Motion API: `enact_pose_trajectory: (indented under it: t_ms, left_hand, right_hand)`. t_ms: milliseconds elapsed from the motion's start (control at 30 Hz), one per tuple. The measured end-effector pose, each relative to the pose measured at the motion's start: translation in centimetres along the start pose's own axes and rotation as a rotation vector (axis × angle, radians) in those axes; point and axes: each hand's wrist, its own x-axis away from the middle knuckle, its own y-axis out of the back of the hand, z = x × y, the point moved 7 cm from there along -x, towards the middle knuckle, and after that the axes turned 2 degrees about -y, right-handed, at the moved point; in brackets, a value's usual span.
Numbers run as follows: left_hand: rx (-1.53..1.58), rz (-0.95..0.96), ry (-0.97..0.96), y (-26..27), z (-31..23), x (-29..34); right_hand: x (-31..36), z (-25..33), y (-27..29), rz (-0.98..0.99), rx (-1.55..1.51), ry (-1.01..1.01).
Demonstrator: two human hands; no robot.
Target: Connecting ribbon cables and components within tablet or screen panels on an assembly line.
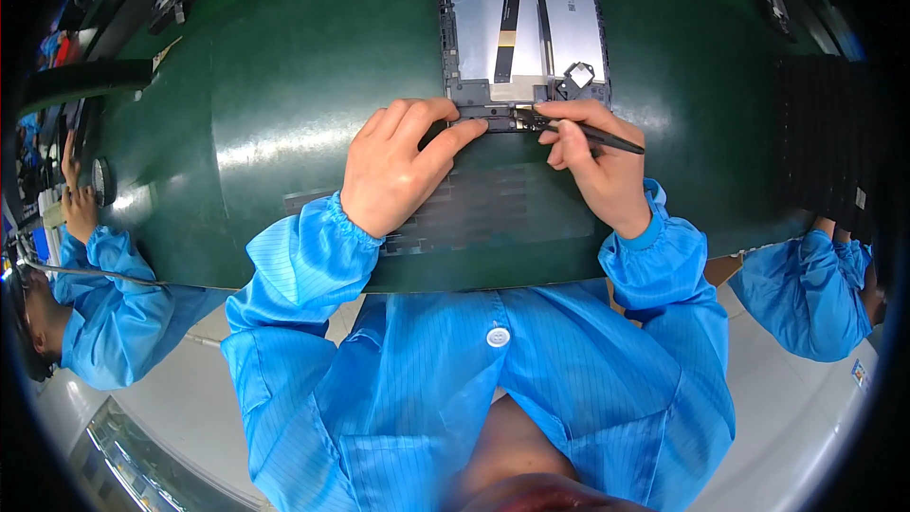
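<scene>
An opened tablet chassis (523, 24) lies on the green work surface (284, 104), its silver inner plate and flat cables showing. My left hand (398, 166) rests on the near edge of the chassis, its index finger pressing the dark frame. My right hand (592, 166) grips black tweezers (588, 133) like a pen. The tweezers' tip touches the chassis' lower edge, close to my left fingertip. A small black square part (578, 76) sits in the chassis' near right corner.
A dark ribbed mat (493, 209) lies under my wrists. Another ribbed black mat (825, 142) is on the right. Co-workers in blue sleeves sit at the left (95, 303) and at the right (806, 294). Dark trays and tools line the far left edge (142, 0).
</scene>
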Motion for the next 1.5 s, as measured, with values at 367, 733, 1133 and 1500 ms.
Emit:
enact_pose_trajectory:
  t_ms: [367, 733, 1133, 1500]
  left_hand:
    - [-0.027, -0.054, -0.088, 1.2, 0.1, 0.6]
    - [-0.025, -0.085, -0.090, 1.0, 0.2, 0.8]
    - [0.047, 0.203, -0.356, -1.1, -6.6, 5.3]
    - [-0.017, 0.272, -0.376, -1.1, -6.8, 5.5]
  right_hand:
    - [-0.2, 0.8, -1.4, 0.099, -0.058, 0.073]
    - [-0.7, 1.4, -2.6, 0.232, 0.037, 0.081]
    - [4.7, -0.6, -1.0, 0.273, -0.031, -0.093]
    - [4.0, 0.2, -2.6, 0.274, 0.192, 0.004]
